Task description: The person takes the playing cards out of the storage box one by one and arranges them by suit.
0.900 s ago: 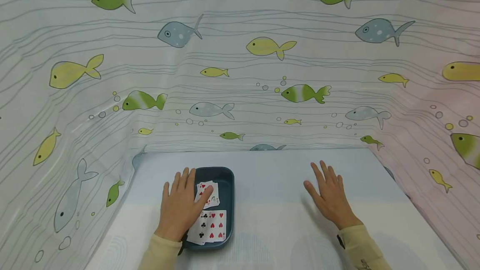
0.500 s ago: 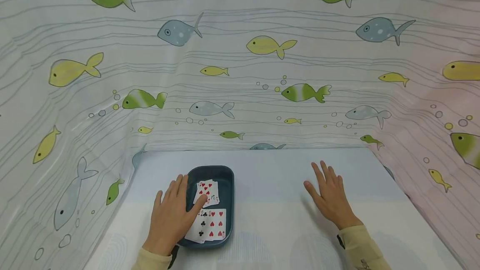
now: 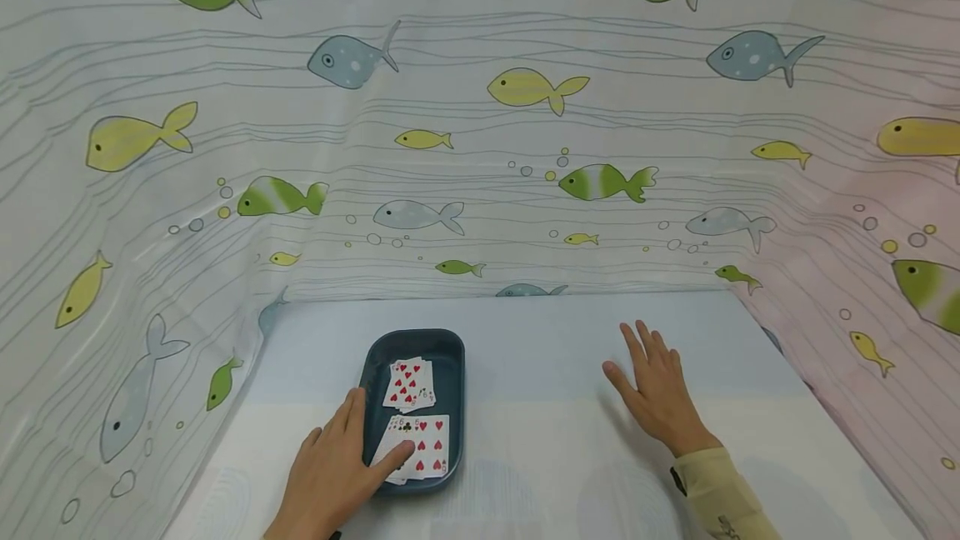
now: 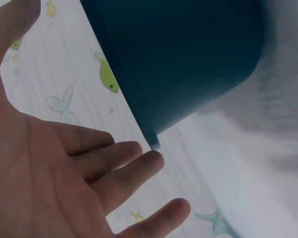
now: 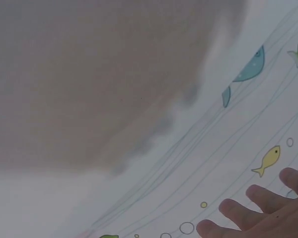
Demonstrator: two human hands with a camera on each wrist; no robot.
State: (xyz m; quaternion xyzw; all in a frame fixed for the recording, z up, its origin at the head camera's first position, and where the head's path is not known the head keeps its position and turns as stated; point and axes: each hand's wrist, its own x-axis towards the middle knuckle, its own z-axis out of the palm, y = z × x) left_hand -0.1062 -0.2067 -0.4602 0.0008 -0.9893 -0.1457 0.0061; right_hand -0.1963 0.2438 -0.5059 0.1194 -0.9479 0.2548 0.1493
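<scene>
dark tray [image 3: 450, 348] holds two card piles [image 3: 411, 385]; both hands relaxed flat, left hand [image 3: 330, 477] touching near pile [image 3: 420, 445].

Head view: bright, even, diffuse lighting, sharp throughout. My right hand [image 3: 658, 394] casts a soft shadow to its left on the table [image 3: 540, 340]. No glare. My left wrist view is blurred on the right side. My right wrist view is largely out of focus, upper left washed grey-brown.

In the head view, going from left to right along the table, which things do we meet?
Left hand → dark blue tray holding playing cards → right hand, flat on the table.
</scene>
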